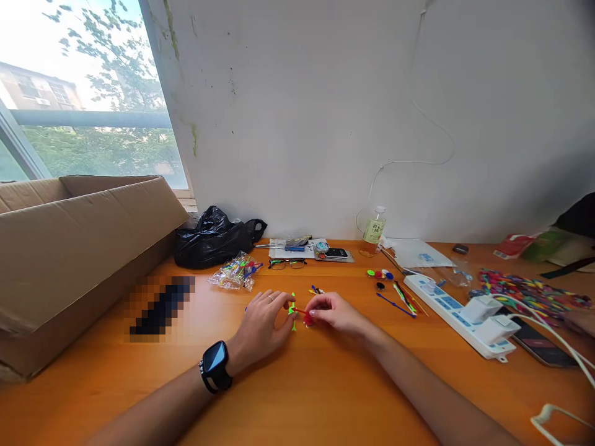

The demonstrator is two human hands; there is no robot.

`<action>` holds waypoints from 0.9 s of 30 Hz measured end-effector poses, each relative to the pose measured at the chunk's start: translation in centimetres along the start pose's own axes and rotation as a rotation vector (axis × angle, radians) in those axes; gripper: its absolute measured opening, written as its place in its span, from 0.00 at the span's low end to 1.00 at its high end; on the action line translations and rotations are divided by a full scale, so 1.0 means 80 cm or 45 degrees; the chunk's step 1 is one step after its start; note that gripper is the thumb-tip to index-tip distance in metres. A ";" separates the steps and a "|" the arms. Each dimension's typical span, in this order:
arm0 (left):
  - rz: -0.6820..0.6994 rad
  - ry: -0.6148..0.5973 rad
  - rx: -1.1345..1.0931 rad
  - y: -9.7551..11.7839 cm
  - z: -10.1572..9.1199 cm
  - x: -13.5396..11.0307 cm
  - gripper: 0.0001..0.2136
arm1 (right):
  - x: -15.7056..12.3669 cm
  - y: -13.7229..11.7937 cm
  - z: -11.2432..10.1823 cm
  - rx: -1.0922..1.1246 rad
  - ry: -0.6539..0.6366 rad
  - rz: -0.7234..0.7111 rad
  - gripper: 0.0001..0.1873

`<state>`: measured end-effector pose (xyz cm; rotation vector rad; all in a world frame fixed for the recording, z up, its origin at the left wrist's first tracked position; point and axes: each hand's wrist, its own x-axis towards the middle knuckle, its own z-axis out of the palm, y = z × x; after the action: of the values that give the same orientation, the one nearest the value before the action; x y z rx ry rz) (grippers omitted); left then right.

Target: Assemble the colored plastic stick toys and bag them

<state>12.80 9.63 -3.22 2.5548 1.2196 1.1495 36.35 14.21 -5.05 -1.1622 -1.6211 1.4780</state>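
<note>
My left hand [264, 323], with a ring and a black smartwatch on its wrist, pinches a small bright green plastic piece [293, 298] with pointed ends. Close beside it, my right hand [338, 316] grips a small red plastic piece [307, 319] between thumb and fingers. A thin red rod [300, 311] spans the gap from the red piece to the green one; whether it is locked into the green piece I cannot tell. Just behind my right fingers lie a few thin dark and yellow pieces [316, 289], partly hidden.
Right of my hands lie round caps [380, 286], a blue rod [395, 305] and a white power strip [458, 316] with plugs. Behind are glasses [287, 264], a bottle [373, 232] and a black bag [216, 238]. A cardboard box [93, 248] stands left; a colourful pile [525, 291] lies right, near another person's hand.
</note>
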 end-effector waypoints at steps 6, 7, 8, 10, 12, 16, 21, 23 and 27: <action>0.103 -0.038 -0.046 0.007 -0.006 0.002 0.09 | 0.000 -0.006 -0.004 -0.023 0.050 -0.019 0.14; 0.118 -0.045 -0.050 0.008 -0.007 0.002 0.10 | 0.000 -0.006 -0.004 -0.023 0.052 -0.020 0.14; 0.126 -0.055 -0.050 0.008 -0.007 0.001 0.11 | 0.000 -0.006 -0.004 -0.021 0.052 -0.020 0.15; 0.126 -0.073 -0.045 0.009 -0.008 0.001 0.12 | 0.001 -0.005 -0.004 -0.010 0.046 -0.015 0.17; 0.129 -0.088 -0.051 0.009 -0.009 0.001 0.12 | 0.002 -0.004 -0.004 0.008 0.048 -0.007 0.19; 0.144 -0.117 -0.076 0.008 -0.009 0.002 0.11 | 0.002 -0.002 -0.004 0.049 0.059 0.009 0.24; 0.166 -0.186 -0.079 0.009 -0.009 0.002 0.11 | -0.001 0.001 -0.002 0.046 0.000 0.026 0.24; 0.190 -0.210 -0.084 0.009 -0.010 0.002 0.11 | -0.002 0.000 -0.001 0.041 0.000 0.019 0.23; 0.189 -0.227 -0.056 0.011 -0.010 0.001 0.09 | -0.001 -0.005 -0.005 0.057 0.019 0.001 0.22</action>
<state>12.85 8.92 -2.23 2.6847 0.9702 0.9365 36.67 14.29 -4.63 -1.1464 -1.5699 1.4946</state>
